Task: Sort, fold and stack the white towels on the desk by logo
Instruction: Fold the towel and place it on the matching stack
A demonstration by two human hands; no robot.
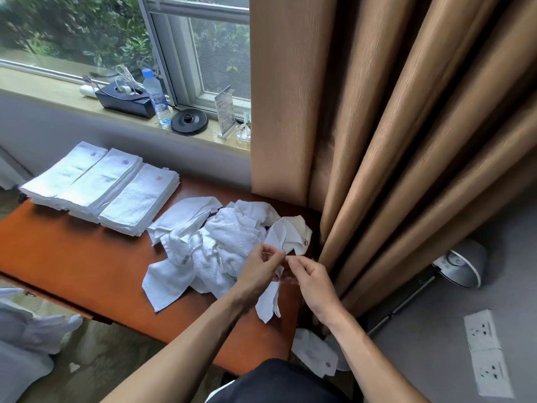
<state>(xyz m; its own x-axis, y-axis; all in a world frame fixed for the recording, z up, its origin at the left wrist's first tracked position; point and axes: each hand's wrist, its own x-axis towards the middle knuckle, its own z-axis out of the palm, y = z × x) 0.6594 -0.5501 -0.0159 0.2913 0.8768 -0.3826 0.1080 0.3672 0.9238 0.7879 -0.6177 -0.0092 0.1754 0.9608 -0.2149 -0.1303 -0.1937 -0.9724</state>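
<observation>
Wooden desk (72,257): left hand (258,270) and right hand (313,283) pinch towel (268,302) top, long axis hanging vertical

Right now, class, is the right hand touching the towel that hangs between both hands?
Touching. The head view shows the right hand pinching the upper edge of the hanging towel, with the left hand pinching it alongside.

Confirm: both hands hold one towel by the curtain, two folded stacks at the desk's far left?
No: the head view shows three stacks on the desk, not two. The left hand and right hand do hold one towel by the curtain.
</observation>
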